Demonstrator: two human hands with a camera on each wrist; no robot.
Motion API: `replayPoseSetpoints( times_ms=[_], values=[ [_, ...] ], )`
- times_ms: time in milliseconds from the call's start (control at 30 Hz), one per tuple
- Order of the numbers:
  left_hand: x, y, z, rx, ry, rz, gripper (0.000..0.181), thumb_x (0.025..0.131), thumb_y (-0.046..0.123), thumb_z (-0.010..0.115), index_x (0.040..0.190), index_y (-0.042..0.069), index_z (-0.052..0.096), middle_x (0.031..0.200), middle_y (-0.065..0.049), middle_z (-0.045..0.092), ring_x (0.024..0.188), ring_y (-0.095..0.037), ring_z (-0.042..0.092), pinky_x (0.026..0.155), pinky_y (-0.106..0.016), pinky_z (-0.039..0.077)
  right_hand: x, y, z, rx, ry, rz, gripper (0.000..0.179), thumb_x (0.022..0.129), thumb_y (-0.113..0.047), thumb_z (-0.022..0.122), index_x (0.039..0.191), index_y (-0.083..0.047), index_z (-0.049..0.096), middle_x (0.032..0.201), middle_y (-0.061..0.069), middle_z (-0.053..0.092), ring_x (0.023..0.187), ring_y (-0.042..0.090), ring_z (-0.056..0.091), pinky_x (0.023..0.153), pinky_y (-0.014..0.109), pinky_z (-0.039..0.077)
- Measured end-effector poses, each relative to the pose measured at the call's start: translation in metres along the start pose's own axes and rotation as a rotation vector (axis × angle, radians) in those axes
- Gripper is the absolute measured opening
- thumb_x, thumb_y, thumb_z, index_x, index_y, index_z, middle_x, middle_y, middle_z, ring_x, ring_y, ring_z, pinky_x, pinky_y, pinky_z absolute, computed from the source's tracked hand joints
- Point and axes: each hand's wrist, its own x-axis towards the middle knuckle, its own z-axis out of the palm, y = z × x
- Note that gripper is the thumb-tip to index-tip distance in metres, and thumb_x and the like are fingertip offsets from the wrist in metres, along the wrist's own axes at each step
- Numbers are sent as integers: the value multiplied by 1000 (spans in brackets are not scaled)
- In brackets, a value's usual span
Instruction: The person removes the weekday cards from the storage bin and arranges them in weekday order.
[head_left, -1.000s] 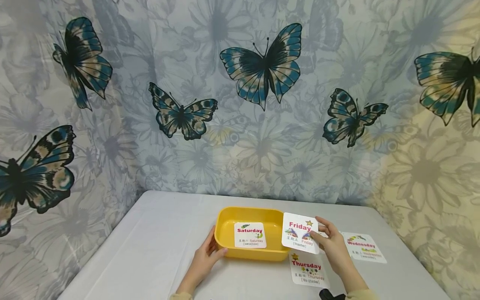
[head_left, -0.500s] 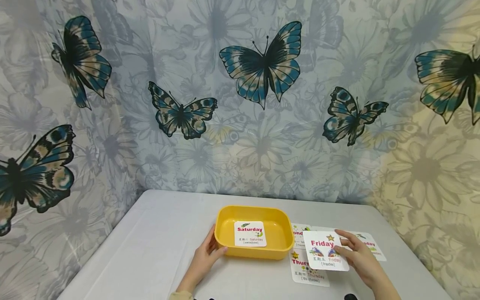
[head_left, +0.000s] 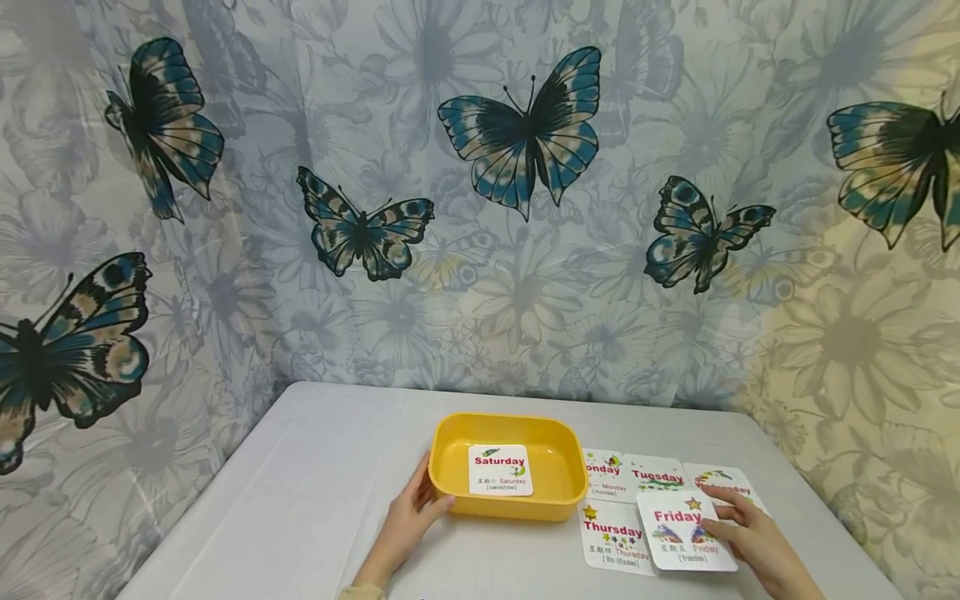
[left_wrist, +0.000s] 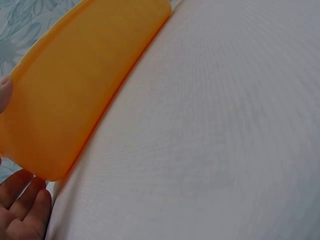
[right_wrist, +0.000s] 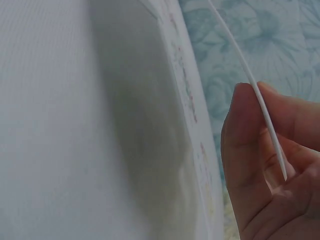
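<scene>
My right hand [head_left: 753,537] pinches the Friday card [head_left: 684,537] at its right edge, between thumb and fingers. In the right wrist view that card [right_wrist: 260,102] shows edge-on, raised over the table with a shadow below. It overlaps the right side of the Thursday card [head_left: 613,546] in the head view. My left hand [head_left: 408,517] holds the left end of a yellow plastic tray [head_left: 517,507], thumb at the front and fingers along the side. The left wrist view shows its fingers [left_wrist: 37,207] at the tray's corner. Inside the tray lies a Saturday card [head_left: 500,479].
Behind the Friday card, a row of Monday [head_left: 606,487], Tuesday [head_left: 656,475] and Wednesday cards [head_left: 727,479] lies on the white-covered table [head_left: 337,450]. The tray's right end covers part of the Monday card. A butterfly-patterned cloth [head_left: 525,333] hangs behind.
My right hand has carried the Friday card from beside the tray's right end rightward and toward me, lowering it beside the Thursday card. The left hand and tray have stayed put.
</scene>
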Motion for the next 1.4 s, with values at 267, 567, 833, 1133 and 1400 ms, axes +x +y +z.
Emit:
replayPoseSetpoints(
  times_ms=[267, 567, 833, 1133, 1400],
  values=[
    [-1, 5, 0, 0, 0, -1, 82, 84, 27, 70, 148, 13, 21, 143, -18, 35, 128, -29, 37, 104, -40, 33, 1, 7, -7, -75, 16, 77, 63, 85, -11, 66, 135, 8, 31, 95, 6, 52, 78, 13, 53, 62, 28, 50],
    [1, -6, 0, 0, -4, 10, 85, 83, 33, 70, 149, 16, 19, 144, -14, 34, 129, -24, 36, 104, -34, 34, 7, 14, -6, -155, 54, 99, 72, 79, -13, 72, 132, 13, 31, 90, 7, 60, 77, 17, 57, 60, 31, 51],
    [-3, 11, -1, -27, -16, 14, 83, 84, 25, 70, 148, 10, 20, 143, -22, 32, 129, -35, 34, 104, -44, 32, 12, 14, -4, -347, 96, 72, 73, 73, -20, 78, 126, 14, 40, 84, 7, 58, 70, 18, 50, 52, 28, 46],
    [1, -7, -1, 7, -5, -2, 86, 83, 34, 70, 149, 16, 19, 145, -14, 33, 130, -25, 35, 104, -34, 33, 11, 6, 2, -506, 119, -1, 62, 73, -15, 76, 118, 16, 47, 81, 9, 53, 69, 20, 48, 52, 27, 45],
    [1, -7, 0, 2, -5, 1, 85, 83, 33, 70, 149, 15, 19, 144, -15, 33, 129, -26, 35, 104, -35, 33, 14, 7, 0, -606, 113, 11, 66, 73, -25, 78, 116, 15, 49, 81, 7, 57, 72, 21, 51, 56, 30, 42]
  ],
)
